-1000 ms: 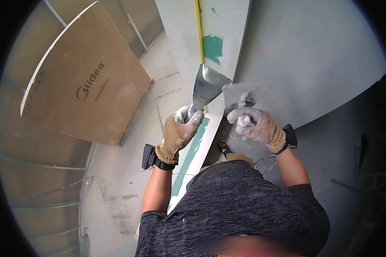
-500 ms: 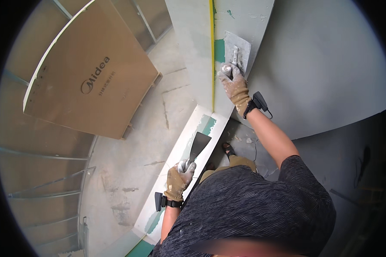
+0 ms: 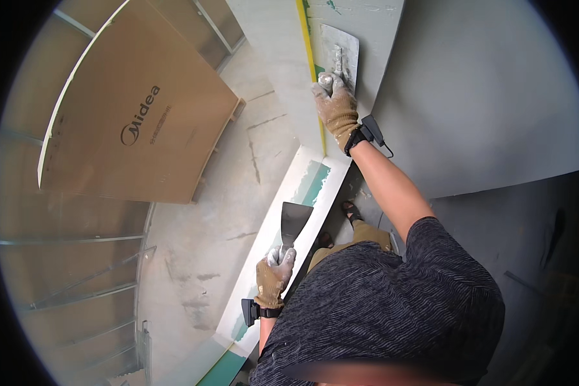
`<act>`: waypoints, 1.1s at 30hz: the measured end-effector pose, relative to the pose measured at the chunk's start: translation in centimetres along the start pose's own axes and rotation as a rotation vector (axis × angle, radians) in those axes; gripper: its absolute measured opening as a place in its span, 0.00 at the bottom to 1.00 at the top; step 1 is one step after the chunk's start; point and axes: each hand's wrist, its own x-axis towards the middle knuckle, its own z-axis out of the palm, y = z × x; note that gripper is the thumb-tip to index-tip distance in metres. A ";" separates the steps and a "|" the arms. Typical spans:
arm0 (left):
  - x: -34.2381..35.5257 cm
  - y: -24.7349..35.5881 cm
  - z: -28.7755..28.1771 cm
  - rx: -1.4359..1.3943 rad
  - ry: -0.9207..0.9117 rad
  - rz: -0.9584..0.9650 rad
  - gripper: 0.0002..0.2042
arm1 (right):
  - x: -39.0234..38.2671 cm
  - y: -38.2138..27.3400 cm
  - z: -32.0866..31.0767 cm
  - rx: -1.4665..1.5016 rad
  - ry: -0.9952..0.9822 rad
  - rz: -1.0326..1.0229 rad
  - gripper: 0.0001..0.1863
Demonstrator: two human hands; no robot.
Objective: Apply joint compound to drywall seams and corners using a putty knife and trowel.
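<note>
From here the broad grey panel (image 3: 482, 96) takes up the two o'clock side, and a tall brown carton (image 3: 186, 141) on a wooden base fills ten o'clock, its edges bowed. Bare concrete floor (image 3: 180, 257) spreads at eight o'clock, with metal studs (image 3: 90, 296) beyond. A white board (image 3: 373, 38) stands at twelve, a yellow strip (image 3: 305, 35) running down it; from its foot a white ledge (image 3: 270, 222) with green patches slants toward seven, and the worker's dark striped shirt (image 3: 386, 309) blocks part of it.

The trowel (image 3: 350, 55) sits at twelve o'clock, blade against the white board just right of the yellow strip, its pale metal smeared with whitish paste. The right grip (image 3: 338, 109), gloved, is closed on its handle. Nearer six o'clock, the putty knife (image 3: 295, 219) points its dark, flared blade upward above the ledge; the gloved left grip (image 3: 274, 276) clasps it.

Fingers cover most of both handles, the trowel's lower end is partly hidden, and the shadowy four o'clock corner is hard to read.
</note>
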 end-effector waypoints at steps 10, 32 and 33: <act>0.6 1.4 0.2 -0.021 -0.036 0.060 0.23 | -2.2 4.5 -10.1 -0.083 -0.003 -0.158 0.21; 0.6 11.8 0.4 -0.458 -1.136 0.599 0.23 | -6.5 -7.2 -27.7 1.154 -0.660 0.458 0.34; 0.7 12.2 0.5 -0.505 -1.151 0.593 0.24 | -7.1 -4.9 -29.4 0.570 -0.717 0.270 0.30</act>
